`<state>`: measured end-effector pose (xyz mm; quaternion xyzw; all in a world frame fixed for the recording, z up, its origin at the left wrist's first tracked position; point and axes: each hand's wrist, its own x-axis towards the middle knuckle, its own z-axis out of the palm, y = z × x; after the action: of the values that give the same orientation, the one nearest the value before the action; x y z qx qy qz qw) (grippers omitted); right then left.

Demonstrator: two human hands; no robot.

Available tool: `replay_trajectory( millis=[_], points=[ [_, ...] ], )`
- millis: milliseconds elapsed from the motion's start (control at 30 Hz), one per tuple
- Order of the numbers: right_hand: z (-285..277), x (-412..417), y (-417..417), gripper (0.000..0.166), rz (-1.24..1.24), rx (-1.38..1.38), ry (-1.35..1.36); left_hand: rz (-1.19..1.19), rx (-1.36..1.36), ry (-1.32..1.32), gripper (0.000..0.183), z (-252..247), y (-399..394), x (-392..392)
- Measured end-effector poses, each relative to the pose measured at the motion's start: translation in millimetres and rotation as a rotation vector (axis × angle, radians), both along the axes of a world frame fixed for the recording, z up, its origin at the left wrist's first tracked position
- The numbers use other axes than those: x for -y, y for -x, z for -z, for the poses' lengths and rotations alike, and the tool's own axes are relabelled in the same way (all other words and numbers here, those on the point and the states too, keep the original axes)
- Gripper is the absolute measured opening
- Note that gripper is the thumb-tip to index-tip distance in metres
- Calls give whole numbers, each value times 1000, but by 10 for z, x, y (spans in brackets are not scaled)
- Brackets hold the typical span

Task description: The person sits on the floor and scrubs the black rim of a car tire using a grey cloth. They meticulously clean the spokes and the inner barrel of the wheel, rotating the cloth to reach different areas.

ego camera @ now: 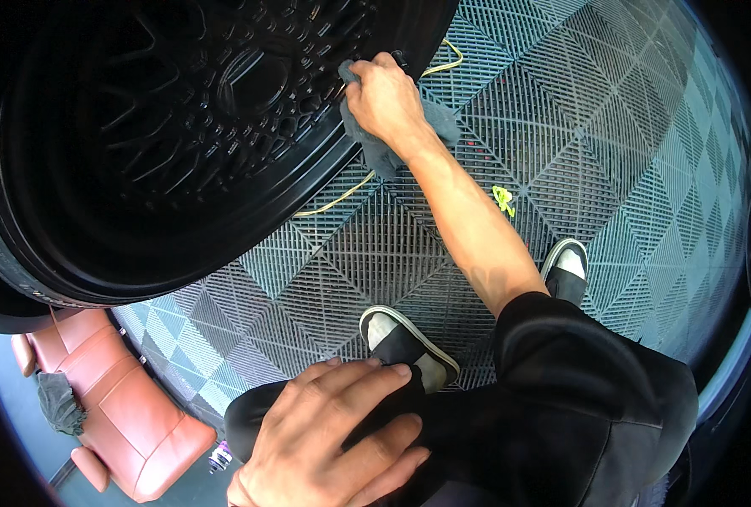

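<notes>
A black mesh-spoke car wheel (223, 171) fills the upper left, its face turned towards me. My right hand (388, 101) grips a grey cloth (442, 120) and presses it at the right edge of the wheel's rim. Part of the cloth hangs loose below and to the right of the hand. In the foreground, my left hand (331, 431) rests over my dark-trousered left leg with its fingers apart, holding nothing. What lies under its palm is hidden.
Grated interlocking tiles (401, 247) cover the floor. A thin yellow cord (344, 196) runs behind the wheel. A small yellow-green scrap (503, 200) lies beside my right forearm. At lower left are a brown padded seat (135, 418), a dark cloth (59, 402) and a small bottle (220, 456).
</notes>
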<state>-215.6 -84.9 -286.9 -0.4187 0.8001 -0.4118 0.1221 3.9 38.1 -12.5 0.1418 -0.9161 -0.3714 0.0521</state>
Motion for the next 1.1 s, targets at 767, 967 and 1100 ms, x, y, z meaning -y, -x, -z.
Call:
replay_trajectory(
  millis=[767, 967, 1100],
  points=[
    [369, 154, -238, 21, 57, 1094, 556, 113, -65, 35, 31, 120, -34, 60],
    [151, 201, -261, 16, 295, 1785, 675, 4, 73, -49, 29, -25, 95, 68],
    [216, 253, -253, 18, 312, 1272, 550, -41, 288, -122, 25, -211, 157, 89]
  ],
)
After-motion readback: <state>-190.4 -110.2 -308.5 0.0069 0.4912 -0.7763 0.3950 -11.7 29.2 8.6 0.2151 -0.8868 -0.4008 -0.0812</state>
